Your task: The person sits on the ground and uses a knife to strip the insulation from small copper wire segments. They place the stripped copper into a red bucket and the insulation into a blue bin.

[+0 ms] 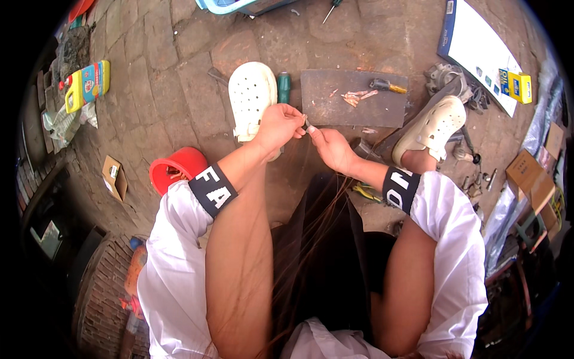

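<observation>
My left hand (280, 127) and my right hand (332, 148) meet between my knees, fingers closed on a small, thin piece (305, 124) too small to make out clearly. Just behind my left hand are a cream clog (251, 96) on my left foot and a green handle (284, 88), perhaps a screwdriver's. A dark flat plate (323, 84) lies beyond my hands, bearing coppery scraps (356, 97) and a short tool with yellow and black parts (387, 86). My other clogged foot (436, 125) is to the right of my hands.
A red bucket (161, 170), yellow jug (87, 85) and cardboard piece (115, 177) are at left. A blue tub (239, 5) and screwdriver (332, 11) are at top. At right are a white flat box (466, 45), yellow box (520, 88), metal parts (447, 81) and cartons (529, 182).
</observation>
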Action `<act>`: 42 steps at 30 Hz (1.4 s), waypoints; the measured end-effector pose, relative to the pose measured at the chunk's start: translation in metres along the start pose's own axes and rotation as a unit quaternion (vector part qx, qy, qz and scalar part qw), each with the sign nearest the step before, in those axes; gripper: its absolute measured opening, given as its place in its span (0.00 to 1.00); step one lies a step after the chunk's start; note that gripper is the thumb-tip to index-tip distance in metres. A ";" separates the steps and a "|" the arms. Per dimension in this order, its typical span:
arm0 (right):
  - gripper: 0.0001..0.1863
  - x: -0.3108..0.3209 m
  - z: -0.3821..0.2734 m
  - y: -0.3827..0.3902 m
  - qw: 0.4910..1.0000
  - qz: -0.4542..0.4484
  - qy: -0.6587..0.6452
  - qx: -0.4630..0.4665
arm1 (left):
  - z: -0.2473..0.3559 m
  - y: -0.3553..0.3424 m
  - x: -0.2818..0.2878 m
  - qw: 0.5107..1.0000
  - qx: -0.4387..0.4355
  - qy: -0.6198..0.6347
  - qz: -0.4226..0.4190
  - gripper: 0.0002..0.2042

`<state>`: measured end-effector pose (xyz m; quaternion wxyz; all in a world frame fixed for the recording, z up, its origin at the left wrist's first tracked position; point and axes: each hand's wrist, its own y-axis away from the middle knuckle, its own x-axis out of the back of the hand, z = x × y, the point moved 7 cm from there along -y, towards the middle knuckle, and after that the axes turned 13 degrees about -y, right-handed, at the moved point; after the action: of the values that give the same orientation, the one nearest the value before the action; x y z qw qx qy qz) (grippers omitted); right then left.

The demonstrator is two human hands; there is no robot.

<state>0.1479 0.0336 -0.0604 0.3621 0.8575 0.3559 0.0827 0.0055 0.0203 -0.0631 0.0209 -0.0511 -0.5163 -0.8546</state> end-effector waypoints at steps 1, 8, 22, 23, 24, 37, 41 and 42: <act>0.27 0.000 -0.001 0.000 1.000 -0.001 0.005 0.005 | -0.001 0.000 0.001 1.000 0.005 -0.004 0.005 0.06; 0.25 0.005 -0.007 -0.002 0.998 -0.007 0.069 -0.004 | 0.006 0.007 0.001 0.999 -0.008 0.030 0.014 0.06; 0.18 0.034 -0.049 0.010 0.981 0.001 0.192 0.028 | 0.006 0.009 0.002 0.998 0.027 0.061 -0.024 0.06; 0.18 0.036 -0.052 0.011 0.978 -0.002 0.206 0.020 | 0.008 0.011 0.001 0.997 0.033 0.060 -0.025 0.05; 0.18 0.037 -0.056 0.011 0.976 -0.005 0.219 0.012 | 0.009 0.013 0.000 0.997 0.039 0.059 -0.027 0.05; 0.17 0.050 -0.062 0.008 0.965 0.017 0.257 0.048 | 0.069 0.023 -0.002 0.831 -0.386 -0.348 0.199 0.10; 0.17 0.056 -0.060 0.008 0.976 0.033 0.208 0.050 | 0.065 0.016 -0.005 0.860 -0.356 -0.333 0.152 0.09; 0.16 0.057 -0.059 0.008 0.980 0.033 0.187 0.056 | 0.062 0.016 -0.003 0.872 -0.335 -0.329 0.140 0.08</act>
<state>0.1702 0.1009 -0.0192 0.2382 0.8570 0.3929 0.2333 0.0140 0.0679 -0.0203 -0.0487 -0.4051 -0.1637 -0.8982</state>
